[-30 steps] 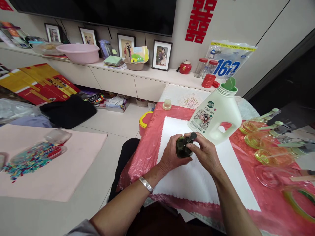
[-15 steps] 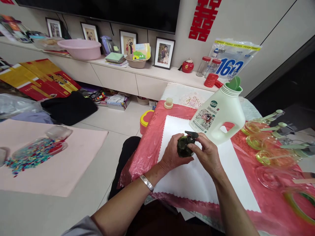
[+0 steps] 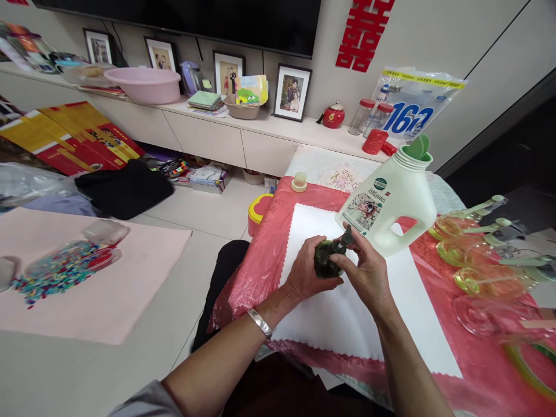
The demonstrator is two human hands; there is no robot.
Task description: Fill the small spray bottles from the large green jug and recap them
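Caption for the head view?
Left hand and right hand hold a dark green pump bottle over a white cloth, beside a pale jug.

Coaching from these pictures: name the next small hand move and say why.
Probably twist the pump head with the right hand: its fingers pinch it, while the left hand grips the dark green bottle over the white cloth.

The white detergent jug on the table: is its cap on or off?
Off: the white detergent jug shows a bare ribbed neck, with a green spout poking out of its mouth.
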